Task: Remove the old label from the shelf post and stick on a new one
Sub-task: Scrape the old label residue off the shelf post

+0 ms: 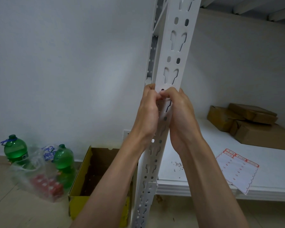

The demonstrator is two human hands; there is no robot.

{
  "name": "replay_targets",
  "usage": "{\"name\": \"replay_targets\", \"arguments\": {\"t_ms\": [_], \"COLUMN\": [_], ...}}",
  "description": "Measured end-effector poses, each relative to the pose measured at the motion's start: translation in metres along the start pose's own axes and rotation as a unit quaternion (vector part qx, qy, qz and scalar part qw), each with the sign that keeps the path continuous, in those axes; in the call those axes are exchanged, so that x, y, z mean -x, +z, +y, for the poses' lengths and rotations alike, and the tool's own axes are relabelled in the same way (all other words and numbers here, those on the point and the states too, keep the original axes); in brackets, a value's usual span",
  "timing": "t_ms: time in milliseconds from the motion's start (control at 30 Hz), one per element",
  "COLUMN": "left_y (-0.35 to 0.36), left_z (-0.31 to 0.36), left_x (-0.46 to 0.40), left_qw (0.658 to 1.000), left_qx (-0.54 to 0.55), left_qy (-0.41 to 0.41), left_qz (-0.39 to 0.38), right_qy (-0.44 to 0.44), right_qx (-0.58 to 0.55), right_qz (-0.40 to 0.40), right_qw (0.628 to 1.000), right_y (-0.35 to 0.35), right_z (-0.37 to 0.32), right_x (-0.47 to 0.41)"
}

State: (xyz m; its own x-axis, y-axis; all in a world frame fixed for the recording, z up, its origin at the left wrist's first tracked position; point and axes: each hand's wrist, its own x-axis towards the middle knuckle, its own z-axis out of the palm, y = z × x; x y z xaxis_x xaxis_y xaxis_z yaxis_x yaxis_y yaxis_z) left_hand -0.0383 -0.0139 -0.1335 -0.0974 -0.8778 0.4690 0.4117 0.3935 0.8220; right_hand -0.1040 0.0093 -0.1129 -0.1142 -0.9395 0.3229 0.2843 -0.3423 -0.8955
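Both hands meet at the front of the white shelf post (pixel 167 76), fingers curled, the left hand (pixel 148 112) and right hand (pixel 179 111) pinching something small and reddish there; whether it is the label I cannot tell. A label sheet (pixel 237 168) lies on the shelf (pixel 196 178) right of the post, and brown parcels (pixel 247 122) sit farther right.

We record the shelf post (pixel 174 51) as white, with a repeating pattern of oval holes and keyhole slots. The shelf (pixel 204 183) is white; the label sheet (pixel 237 168) white with red borders. Boxes (pixel 247 122) are brown; the open carton (pixel 82 178) yellow outside, brown inside. Two bottles (pixel 15 150) are green. The wall (pixel 64 63) is pale grey-white.
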Motion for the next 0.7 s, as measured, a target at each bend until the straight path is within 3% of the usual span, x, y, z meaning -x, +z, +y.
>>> {"name": "replay_targets", "arguments": {"t_ms": [533,700], "left_y": [-0.001,-0.002], "left_z": [-0.005,-0.002], "left_x": [-0.003,-0.001], "left_qw": [0.999,1.0], "left_qx": [0.032,-0.002], "left_qy": [-0.01,-0.004], "left_qz": [-0.004,0.004], "right_qy": [0.007,0.005], "right_qx": [-0.003,0.015], "right_qz": [-0.016,-0.024], "right_qw": [1.0,1.0], "right_y": [-0.009,-0.013], "right_z": [0.002,0.005], "right_x": [-0.002,-0.004]}}
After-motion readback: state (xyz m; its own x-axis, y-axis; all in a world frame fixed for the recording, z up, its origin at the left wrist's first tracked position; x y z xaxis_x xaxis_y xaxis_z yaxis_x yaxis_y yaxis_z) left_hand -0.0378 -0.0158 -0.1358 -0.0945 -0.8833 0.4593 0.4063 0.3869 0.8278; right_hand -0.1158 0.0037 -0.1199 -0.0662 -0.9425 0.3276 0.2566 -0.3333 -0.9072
